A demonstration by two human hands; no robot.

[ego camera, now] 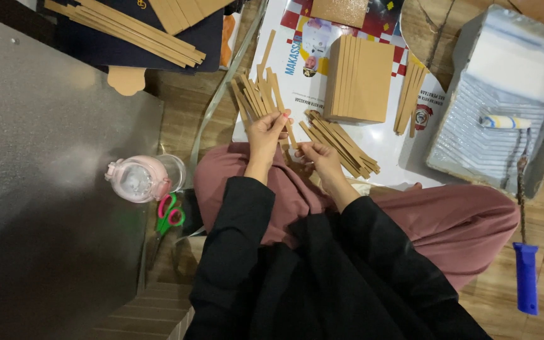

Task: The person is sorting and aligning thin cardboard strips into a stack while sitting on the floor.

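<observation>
Hands meet low in the middle, just above the lap. Left hand (267,131) is closed round a fan of thin brown card strips (256,94), which stand up and spread away from the fingers. Right hand (319,156) sits just beside it, fingers pinched on the lower end of one strip that runs up between the two hands. Person sits cross-legged on the wooden floor (184,113), black sleeves, pink trousers.

Just right of the right hand, a loose pile of strips (344,146) lies on a white printed sheet (385,145). Beyond it, a stack of brown card panels (360,79) rests on the same sheet, with a few more strips (409,94) leaning at its right edge. Far right, a grey paint tray (505,107) holds a small roller (505,122); the roller's blue handle (526,277) lies on the floor below it.

Off to the left, a pink bottle (141,179) lies near the knee, pink-and-green scissors (170,214) just beside it, both at the edge of a grey board (45,157). Top left, more long strips (133,28) lie across a dark folder (96,44).
</observation>
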